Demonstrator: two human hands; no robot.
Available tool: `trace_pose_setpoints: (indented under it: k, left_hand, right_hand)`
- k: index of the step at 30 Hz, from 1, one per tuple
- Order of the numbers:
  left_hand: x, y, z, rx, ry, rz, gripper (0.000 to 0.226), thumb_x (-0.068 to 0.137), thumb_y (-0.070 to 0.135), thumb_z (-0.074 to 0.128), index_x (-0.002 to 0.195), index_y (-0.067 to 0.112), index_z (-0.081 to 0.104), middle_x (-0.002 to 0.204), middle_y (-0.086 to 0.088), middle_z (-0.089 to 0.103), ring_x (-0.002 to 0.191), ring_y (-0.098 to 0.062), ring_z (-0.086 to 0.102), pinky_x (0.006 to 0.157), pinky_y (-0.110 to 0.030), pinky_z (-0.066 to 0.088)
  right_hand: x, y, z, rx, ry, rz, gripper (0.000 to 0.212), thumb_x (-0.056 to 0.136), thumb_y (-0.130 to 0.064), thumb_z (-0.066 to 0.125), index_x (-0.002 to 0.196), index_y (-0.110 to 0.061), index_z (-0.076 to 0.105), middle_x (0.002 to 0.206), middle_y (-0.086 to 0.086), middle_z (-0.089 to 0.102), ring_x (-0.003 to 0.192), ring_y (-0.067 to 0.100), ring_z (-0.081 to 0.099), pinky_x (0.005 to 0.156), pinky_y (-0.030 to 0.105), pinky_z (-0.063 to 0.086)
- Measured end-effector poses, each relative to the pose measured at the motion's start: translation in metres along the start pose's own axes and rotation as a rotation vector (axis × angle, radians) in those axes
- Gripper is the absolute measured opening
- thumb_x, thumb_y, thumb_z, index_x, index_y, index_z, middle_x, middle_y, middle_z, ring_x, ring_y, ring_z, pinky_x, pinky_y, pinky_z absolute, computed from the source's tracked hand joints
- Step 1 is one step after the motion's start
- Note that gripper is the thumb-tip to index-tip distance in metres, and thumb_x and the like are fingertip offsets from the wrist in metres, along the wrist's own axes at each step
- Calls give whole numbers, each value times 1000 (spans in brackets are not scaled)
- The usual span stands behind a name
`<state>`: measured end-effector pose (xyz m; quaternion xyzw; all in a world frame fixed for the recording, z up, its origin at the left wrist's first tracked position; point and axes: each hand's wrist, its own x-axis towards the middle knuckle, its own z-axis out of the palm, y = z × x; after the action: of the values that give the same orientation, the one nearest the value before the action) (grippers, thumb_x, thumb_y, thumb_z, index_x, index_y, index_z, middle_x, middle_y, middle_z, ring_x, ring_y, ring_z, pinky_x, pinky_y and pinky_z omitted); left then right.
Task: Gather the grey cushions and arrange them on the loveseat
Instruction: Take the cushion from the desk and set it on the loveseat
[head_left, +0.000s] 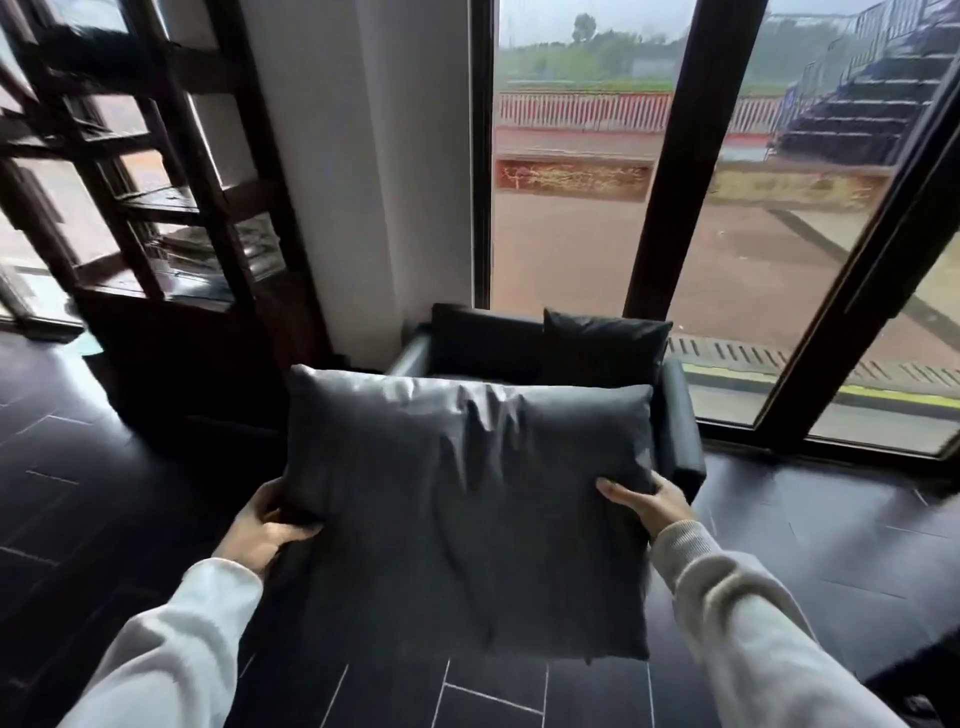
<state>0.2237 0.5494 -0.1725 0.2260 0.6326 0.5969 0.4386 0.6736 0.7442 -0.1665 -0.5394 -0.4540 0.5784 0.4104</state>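
In front of me: a dark loveseat (670, 415) stands against the white wall (363, 156) beside tall windows (566, 208), on a dark tiled floor (831, 545).

Cushion in hand: I hold one large grey cushion (467, 509) flat-faced out before my chest, so that it hides most of the loveseat's seat from me.

Cushion already placed: a second grey cushion (605, 345) stands upright against the backrest, toward the right arm of the loveseat.

Step in hand: I judge that I am carrying this cushion to the loveseat; it is not yet set down.

Left hand: my left hand (260, 530) grips the cushion's lower left edge, thumb on the near face and fingers curled behind (the fingers themselves are hidden by the fabric).

Right hand: my right hand (644, 501) clasps the right edge, thumb pressed on the near face, the other fingers wrapped out of sight.

Arms: both reach forward in pale sleeves (171, 639), elbows slightly bent, about level with each other.

Next move: it calls, I think, for stepping closer, lowering the cushion over the seat and propping it upright on the free left side beside the other.
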Motion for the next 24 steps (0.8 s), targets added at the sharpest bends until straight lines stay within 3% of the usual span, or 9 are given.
trace_pose_setpoints:
  k: [3,5,9,12,15,19,24]
  left_hand:
    - [39,11,7,10,40,42,74,59,-15,80,121,24,68,113,-19,74,103,-37,70,98,-53,51]
    - [75,20,10,26,49,77,74,60,-17,78,124,18,66,115,-22,72,104,-38,68,99,-54,50]
    - [163,30,14,45,54,75,78,63,-24,69,135,0,53,113,-26,67,102,-36,64,88,-45,56]
    - [238,45,19,-14,-51,-5,67,68,-4,80,131,8,58,120,-24,70,101,-35,72,80,-42,60]
    - [314,61,27,0,-56,-20,74,59,18,94,126,16,63,118,-15,74,103,-31,73,82,-41,61]
    - [401,90,44,197,56,71,57,68,17,94,118,19,65,112,-3,74,107,-25,69,101,-43,50]
    - [499,123,76,235,18,151,39,72,19,90,105,26,69,103,10,75,102,-9,69,87,-23,48]
  right_hand:
    - [56,-11,17,0,-11,-10,35,67,-6,94,97,-6,77,83,4,81,72,14,74,61,22,59]
    - [92,-20,33,-14,-36,-24,40,60,-12,98,94,-9,77,88,5,82,73,12,73,63,21,59]
    - [171,-28,68,3,-42,-31,63,38,-30,105,92,-11,79,96,12,81,86,24,75,83,40,63]
    - [229,-34,97,18,-52,-23,72,35,-43,106,96,-14,81,99,14,81,97,36,77,93,53,60]
    - [287,-42,126,54,4,-48,84,27,-55,104,99,-18,81,100,13,81,100,37,76,98,52,58]
    - [350,-61,161,51,46,-57,78,27,-54,104,95,-19,84,98,13,81,102,38,75,98,54,58]
    - [416,-76,187,74,135,2,76,29,-50,105,94,-17,85,96,15,81,99,39,76,95,56,59]
